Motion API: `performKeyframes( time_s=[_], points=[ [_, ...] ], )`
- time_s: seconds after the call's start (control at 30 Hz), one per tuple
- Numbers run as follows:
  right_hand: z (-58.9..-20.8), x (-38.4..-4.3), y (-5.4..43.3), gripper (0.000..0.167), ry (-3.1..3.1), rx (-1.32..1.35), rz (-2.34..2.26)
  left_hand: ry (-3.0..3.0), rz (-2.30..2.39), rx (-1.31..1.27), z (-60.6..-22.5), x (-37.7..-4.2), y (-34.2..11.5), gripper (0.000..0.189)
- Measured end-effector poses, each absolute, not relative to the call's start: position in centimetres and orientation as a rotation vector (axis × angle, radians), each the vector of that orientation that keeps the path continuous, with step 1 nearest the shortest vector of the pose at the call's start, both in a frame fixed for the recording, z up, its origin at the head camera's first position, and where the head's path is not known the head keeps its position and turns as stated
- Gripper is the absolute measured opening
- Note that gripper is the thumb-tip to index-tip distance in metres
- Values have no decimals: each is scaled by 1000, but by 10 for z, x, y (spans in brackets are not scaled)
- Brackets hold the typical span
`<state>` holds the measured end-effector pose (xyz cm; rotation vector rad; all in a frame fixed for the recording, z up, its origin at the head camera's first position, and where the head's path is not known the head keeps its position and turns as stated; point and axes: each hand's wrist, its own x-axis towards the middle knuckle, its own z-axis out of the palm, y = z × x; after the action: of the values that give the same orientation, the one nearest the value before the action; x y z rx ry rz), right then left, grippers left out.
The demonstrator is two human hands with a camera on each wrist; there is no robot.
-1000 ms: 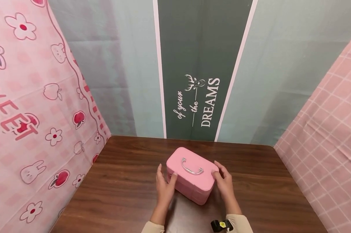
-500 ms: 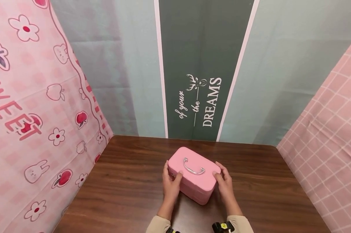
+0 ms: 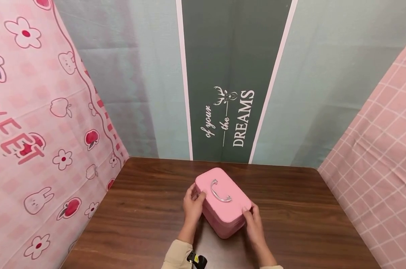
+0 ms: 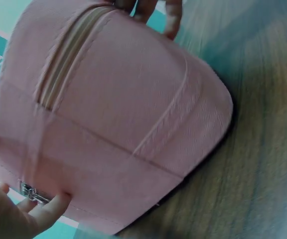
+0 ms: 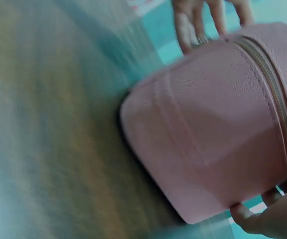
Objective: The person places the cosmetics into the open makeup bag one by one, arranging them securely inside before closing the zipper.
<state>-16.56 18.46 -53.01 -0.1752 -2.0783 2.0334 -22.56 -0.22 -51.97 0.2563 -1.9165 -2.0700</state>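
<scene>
A pink zippered cosmetic case (image 3: 224,186) with a silver handle (image 3: 219,191) on its lid stands on the brown table, set at a slant. My left hand (image 3: 193,207) grips its left end, thumb on the lid's edge. At the opposite end my right hand (image 3: 255,226) holds the near right corner, its thumb also on the lid's rim. A metal zipper pull (image 4: 34,194) hangs by my left fingers in the left wrist view. The zipper (image 5: 270,82) looks shut along the side seen in the right wrist view. The case's inside is hidden.
The wood-grain table (image 3: 139,216) reaches back to a green and grey-blue curtain (image 3: 156,93). Pink printed cloth (image 3: 71,123) hangs at the left, and pink checked cloth (image 3: 374,149) at the right. A black strapped device (image 3: 197,259) sits on my left wrist.
My left hand has come in from beside the case and taken hold of it. The case has turned clockwise, its right end swinging nearer to me with my right hand.
</scene>
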Motion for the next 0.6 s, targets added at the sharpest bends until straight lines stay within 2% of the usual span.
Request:
performKeyframes(
  time_s=[0.23, 0.6],
  points=[
    [-533, -146, 162, 36, -2046, -268, 1911, -1970, -2091, 248, -520, -240, -7, 36],
    [-534, -134, 142, 50, -2058, -417, 1919, -2068, -2188, 78, -509, -246, -16, 33]
  ],
)
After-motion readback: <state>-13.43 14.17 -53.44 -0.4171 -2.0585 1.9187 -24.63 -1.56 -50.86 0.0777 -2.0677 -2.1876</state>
